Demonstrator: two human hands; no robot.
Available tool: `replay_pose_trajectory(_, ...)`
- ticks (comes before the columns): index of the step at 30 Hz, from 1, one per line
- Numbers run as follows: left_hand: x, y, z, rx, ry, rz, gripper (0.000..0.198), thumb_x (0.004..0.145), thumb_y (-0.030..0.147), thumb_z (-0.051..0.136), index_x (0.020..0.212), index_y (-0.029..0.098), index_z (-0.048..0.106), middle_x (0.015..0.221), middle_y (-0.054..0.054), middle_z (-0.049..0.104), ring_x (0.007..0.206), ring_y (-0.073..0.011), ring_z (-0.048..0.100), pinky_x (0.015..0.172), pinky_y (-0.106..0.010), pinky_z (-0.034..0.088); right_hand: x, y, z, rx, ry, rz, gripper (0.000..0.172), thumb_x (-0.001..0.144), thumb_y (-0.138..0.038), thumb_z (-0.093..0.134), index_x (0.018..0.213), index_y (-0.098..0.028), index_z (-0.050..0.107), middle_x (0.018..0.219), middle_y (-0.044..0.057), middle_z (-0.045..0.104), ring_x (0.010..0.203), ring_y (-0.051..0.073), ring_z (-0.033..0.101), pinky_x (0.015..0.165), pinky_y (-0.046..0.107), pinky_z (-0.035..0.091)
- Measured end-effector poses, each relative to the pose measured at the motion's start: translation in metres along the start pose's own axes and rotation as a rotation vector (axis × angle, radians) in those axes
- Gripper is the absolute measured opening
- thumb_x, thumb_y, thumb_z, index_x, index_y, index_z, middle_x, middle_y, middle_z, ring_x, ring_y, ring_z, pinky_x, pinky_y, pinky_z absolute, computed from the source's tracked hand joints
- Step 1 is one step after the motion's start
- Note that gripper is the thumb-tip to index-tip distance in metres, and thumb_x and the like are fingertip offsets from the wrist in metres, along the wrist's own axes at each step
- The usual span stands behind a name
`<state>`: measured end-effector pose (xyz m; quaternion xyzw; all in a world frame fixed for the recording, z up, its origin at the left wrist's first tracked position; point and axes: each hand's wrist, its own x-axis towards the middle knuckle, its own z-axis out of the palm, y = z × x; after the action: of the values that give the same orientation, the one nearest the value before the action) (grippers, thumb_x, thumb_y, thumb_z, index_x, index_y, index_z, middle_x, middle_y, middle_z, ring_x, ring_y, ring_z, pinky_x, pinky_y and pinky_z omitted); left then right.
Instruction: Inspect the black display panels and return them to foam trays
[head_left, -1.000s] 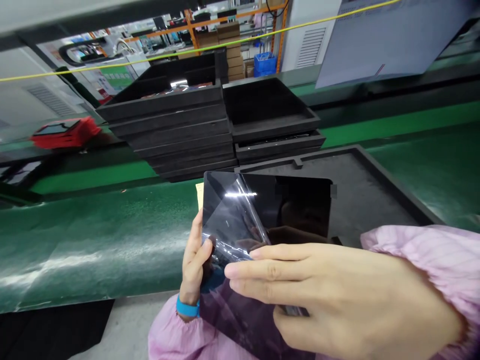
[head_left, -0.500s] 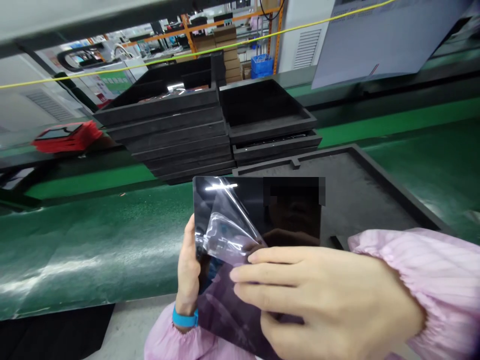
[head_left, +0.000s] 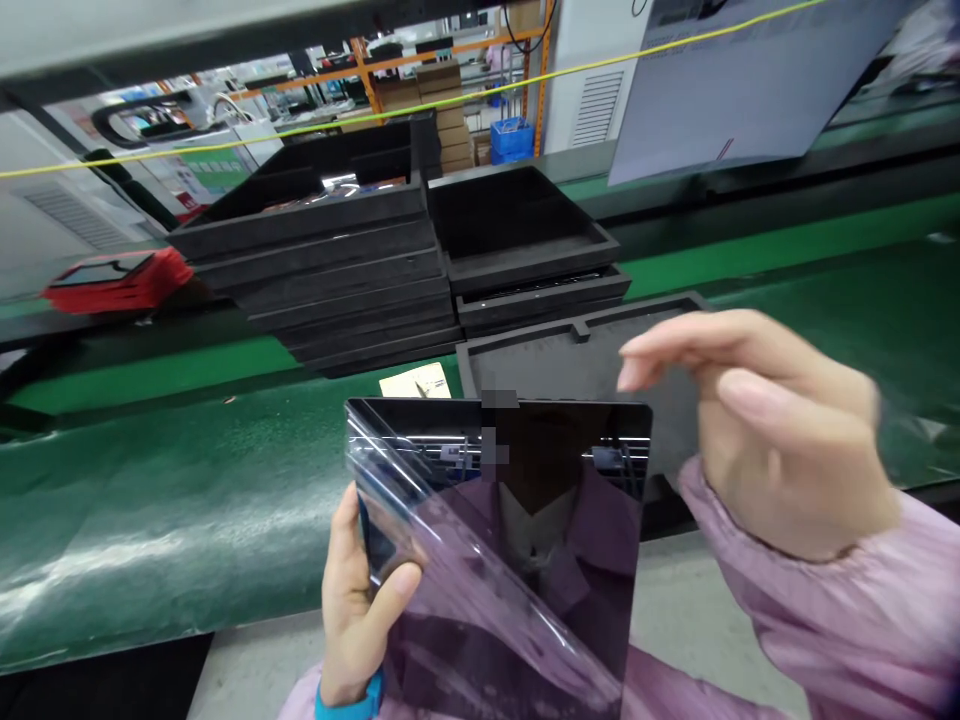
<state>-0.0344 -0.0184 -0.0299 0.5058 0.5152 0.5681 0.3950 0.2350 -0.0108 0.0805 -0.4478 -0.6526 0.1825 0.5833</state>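
My left hand (head_left: 360,590) grips the left edge of a glossy black tablet (head_left: 570,560), its thumb lying over the front. A clear plastic film (head_left: 450,570) covers part of the glass, with a loose, creased edge running diagonally from upper left to lower right. The dark face reflects ceiling lights and a pink garment. Off the tablet's upper right side, my right hand (head_left: 772,430) is raised with bent fingers, thumb apart from them and nothing visible in it. Behind the tablet's upper left corner lies a small yellowish paper (head_left: 415,382).
Stacked black trays (head_left: 337,265) stand at the back, beside a lower tray stack (head_left: 532,260). A shallow grey tray (head_left: 525,360) lies behind the tablet on the green bench (head_left: 187,500). Red sleeves (head_left: 120,285) are piled at left. A yellow cord (head_left: 450,100) crosses above.
My right hand has left the film and risen to the right. The film, folded back before, now lies lower across the glass. The tablet faces me more squarely, and the yellowish paper has come into view.
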Motion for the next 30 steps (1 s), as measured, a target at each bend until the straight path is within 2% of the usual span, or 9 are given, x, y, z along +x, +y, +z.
replay_pose_trajectory(3,-0.001,0.003,0.001,-0.007,0.021,-0.004,0.063,0.077,0.034,0.071,0.136,0.04,0.05,0.141,0.013,0.053,0.148,-0.0161,0.018,0.119,-0.02,0.016,0.002,0.005,0.006,0.235,-0.071,0.162,0.025,0.088,-0.025,0.043,0.08,-0.022,0.067,0.072,-0.001,0.062,0.066,0.012,0.055,0.061,0.024,0.044)
replay_pose_trajectory(10,0.005,-0.011,-0.017,0.017,-0.06,0.099,0.075,0.073,0.026,0.075,0.14,0.039,0.045,0.14,0.012,0.055,0.134,-0.0145,0.045,0.102,-0.01,0.038,-0.007,0.003,0.019,0.189,-0.096,0.115,0.02,0.092,-0.021,0.055,0.072,-0.018,0.053,0.062,-0.003,0.05,0.057,0.007,0.045,0.054,0.023,0.035)
replay_pose_trajectory(14,0.006,-0.021,-0.024,-0.054,-0.019,0.019,0.078,0.067,0.025,0.077,0.139,0.036,0.048,0.142,0.01,0.054,0.124,-0.0158,0.054,0.089,-0.01,0.047,-0.007,-0.004,0.024,0.236,-0.116,0.156,0.024,0.087,-0.019,0.061,0.07,-0.019,0.045,0.06,-0.004,0.046,0.056,0.008,0.042,0.051,0.023,0.033)
replay_pose_trajectory(18,0.003,-0.025,-0.024,-0.105,0.042,-0.054,0.066,0.062,0.028,0.08,0.125,0.03,0.061,0.127,0.005,0.065,0.121,-0.0191,0.058,0.079,-0.011,0.052,-0.008,-0.009,0.03,0.268,-0.149,0.19,0.027,0.082,-0.018,0.067,0.073,-0.02,0.042,0.062,-0.006,0.044,0.055,0.007,0.042,0.05,0.021,0.035)
replay_pose_trajectory(22,-0.001,-0.014,-0.017,-0.059,0.05,-0.113,0.07,0.064,0.035,0.077,0.131,0.034,0.055,0.139,0.006,0.057,0.133,-0.0226,0.047,0.098,-0.017,0.046,-0.005,-0.006,0.033,0.252,-0.164,0.154,0.03,0.082,-0.016,0.066,0.072,-0.02,0.038,0.06,-0.007,0.042,0.052,0.006,0.041,0.047,0.02,0.035)
replay_pose_trajectory(25,0.004,-0.003,-0.01,-0.012,-0.006,-0.125,0.078,0.073,0.035,0.072,0.144,0.038,0.038,0.147,0.007,0.048,0.14,-0.0225,0.038,0.114,-0.025,0.032,-0.002,0.0,0.032,0.031,-0.128,-0.017,0.021,0.084,-0.015,0.063,0.081,-0.021,0.044,0.073,-0.003,0.056,0.065,0.01,0.054,0.057,0.023,0.046)
replay_pose_trajectory(27,0.014,0.004,-0.005,0.012,-0.082,-0.09,0.073,0.077,0.033,0.07,0.144,0.037,0.04,0.146,0.006,0.049,0.142,-0.0225,0.035,0.118,-0.026,0.025,-0.003,0.002,0.031,-0.26,-0.118,-0.284,0.018,0.085,-0.014,0.062,0.098,-0.024,0.053,0.107,0.004,0.063,0.103,0.019,0.058,0.084,0.034,0.051)
replay_pose_trajectory(28,0.021,0.008,-0.002,0.02,-0.126,-0.076,0.069,0.079,0.033,0.068,0.142,0.035,0.042,0.145,0.005,0.05,0.142,-0.0229,0.035,0.118,-0.028,0.024,-0.003,0.002,0.03,-0.392,-0.189,-0.438,0.025,0.086,-0.014,0.061,0.107,-0.027,0.056,0.126,0.004,0.057,0.123,0.022,0.048,0.099,0.041,0.046)
replay_pose_trajectory(30,0.036,0.015,0.004,0.019,-0.203,-0.065,0.06,0.084,0.033,0.065,0.141,0.032,0.046,0.145,0.003,0.051,0.141,-0.0239,0.036,0.118,-0.031,0.027,-0.004,0.002,0.03,-0.543,-0.507,-0.67,0.032,0.087,-0.016,0.06,0.115,-0.032,0.059,0.147,-0.003,0.039,0.143,0.024,0.022,0.114,0.046,0.029)
